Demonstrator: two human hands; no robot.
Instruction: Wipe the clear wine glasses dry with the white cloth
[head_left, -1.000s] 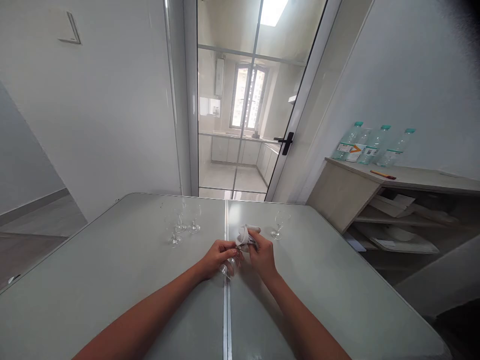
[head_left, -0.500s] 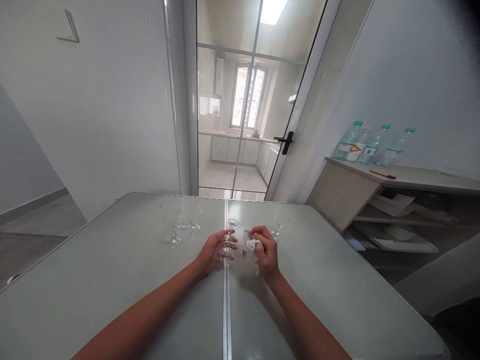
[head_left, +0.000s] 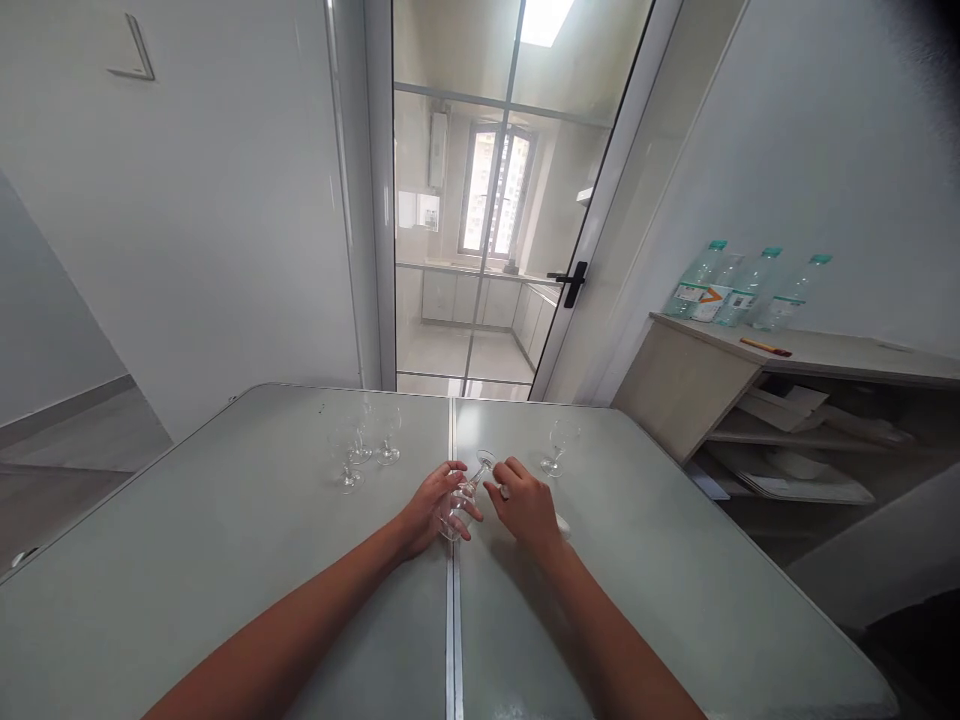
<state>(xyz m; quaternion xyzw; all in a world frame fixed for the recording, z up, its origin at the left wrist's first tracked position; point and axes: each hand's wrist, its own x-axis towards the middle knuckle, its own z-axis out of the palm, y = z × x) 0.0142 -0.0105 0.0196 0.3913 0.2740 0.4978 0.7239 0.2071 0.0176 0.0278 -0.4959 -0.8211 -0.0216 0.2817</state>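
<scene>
My left hand (head_left: 439, 505) is closed around the bowl of a clear stemmed glass (head_left: 471, 488). The glass is tilted, its mouth low toward me and its round foot up and to the right. Close to the foot, my right hand (head_left: 529, 505) is closed with bent fingers. A white, cloth-like piece (head_left: 563, 525) shows past its outer side, and a bit of white shows at the fingertips. Most of that piece is hidden by the hand. Whether the right fingertips touch the glass, I cannot tell.
Several stemmed glasses (head_left: 388, 440) stand together on the table (head_left: 240, 520) to the left. Another stemmed glass (head_left: 555, 450) stands beyond my right hand. At the right is a low cabinet (head_left: 697, 375) with plastic bottles (head_left: 757, 290) on it. A glazed door (head_left: 495, 330) lies beyond the table.
The glass in my left hand has tipped, its foot swinging right and slightly down. My right hand has turned, so the white piece now shows mostly behind it instead of in front.
</scene>
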